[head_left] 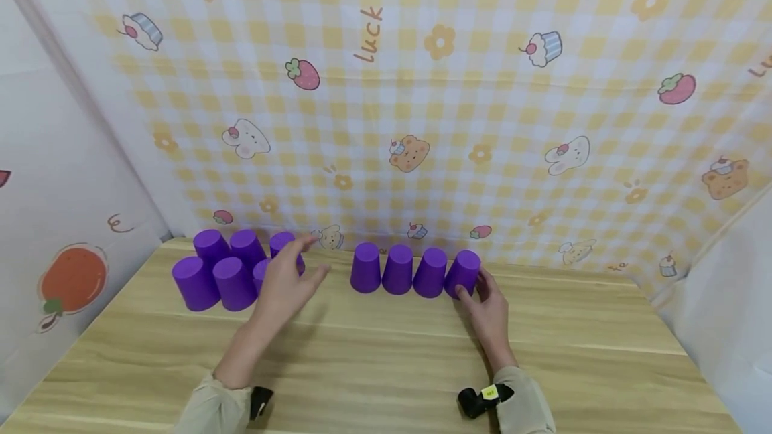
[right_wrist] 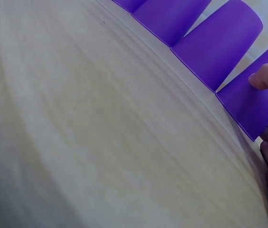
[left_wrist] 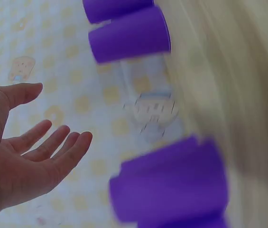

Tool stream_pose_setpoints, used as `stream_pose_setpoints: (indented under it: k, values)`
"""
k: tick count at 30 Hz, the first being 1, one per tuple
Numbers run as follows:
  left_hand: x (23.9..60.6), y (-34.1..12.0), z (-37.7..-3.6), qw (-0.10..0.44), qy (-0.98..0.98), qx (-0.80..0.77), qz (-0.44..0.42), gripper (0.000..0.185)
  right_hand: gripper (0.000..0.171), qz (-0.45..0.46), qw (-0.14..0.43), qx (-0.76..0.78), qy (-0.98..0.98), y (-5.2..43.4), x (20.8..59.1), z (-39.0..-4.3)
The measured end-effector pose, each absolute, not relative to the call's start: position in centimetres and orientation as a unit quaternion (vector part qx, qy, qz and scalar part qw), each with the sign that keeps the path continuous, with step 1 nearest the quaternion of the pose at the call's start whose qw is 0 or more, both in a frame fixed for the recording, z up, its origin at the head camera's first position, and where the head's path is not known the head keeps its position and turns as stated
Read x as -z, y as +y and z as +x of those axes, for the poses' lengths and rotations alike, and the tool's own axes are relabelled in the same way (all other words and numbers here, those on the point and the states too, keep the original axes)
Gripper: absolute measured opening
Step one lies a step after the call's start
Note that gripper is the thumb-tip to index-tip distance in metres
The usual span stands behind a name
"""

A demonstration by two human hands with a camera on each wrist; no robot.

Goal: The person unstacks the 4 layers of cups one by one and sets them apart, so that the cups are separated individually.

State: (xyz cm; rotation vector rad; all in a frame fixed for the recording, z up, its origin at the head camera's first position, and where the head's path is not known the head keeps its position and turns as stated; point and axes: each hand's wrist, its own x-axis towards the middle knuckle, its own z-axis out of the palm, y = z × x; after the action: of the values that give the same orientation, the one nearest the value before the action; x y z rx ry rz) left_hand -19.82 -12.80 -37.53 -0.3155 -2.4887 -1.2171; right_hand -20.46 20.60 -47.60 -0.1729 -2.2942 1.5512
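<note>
Several purple cups stand upside down in a row near the back of the table. At the row's right end, my right hand (head_left: 490, 310) holds the last purple cup (head_left: 463, 273), thumb on its near side and fingers round its far right side. The right wrist view shows the thumb against that purple cup (right_wrist: 254, 102), whose rim is at the tabletop. My left hand (head_left: 289, 280) is raised with relaxed, spread fingers and holds nothing. It partly hides the right part of a left group of upside-down purple cups (head_left: 234, 284). The left wrist view shows the empty left hand (left_wrist: 34, 156).
The wooden table (head_left: 386, 367) meets a yellow checked cloth (head_left: 374, 106) with printed cartoons right behind the cups. Pale sheets hang at the left and right sides. A black wrist device (head_left: 482, 399) sits at the right sleeve; another black device (head_left: 259, 402) is at the left sleeve.
</note>
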Motion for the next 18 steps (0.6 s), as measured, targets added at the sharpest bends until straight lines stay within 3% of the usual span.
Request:
stream_pose_setpoints:
  k: [6,18]
  values:
    - [38.9,-10.2,-21.1,0.085,-0.829,0.546,-0.084,0.051,0.061,-0.058,0.184,-0.551,-0.812,20.6,47.7,-20.6]
    - [41.2,-7.2,-24.0,0.051,-0.803,0.590,-0.064,0.057,0.059,-0.053,0.182,-0.568,-0.801,20.3,46.5,-20.0]
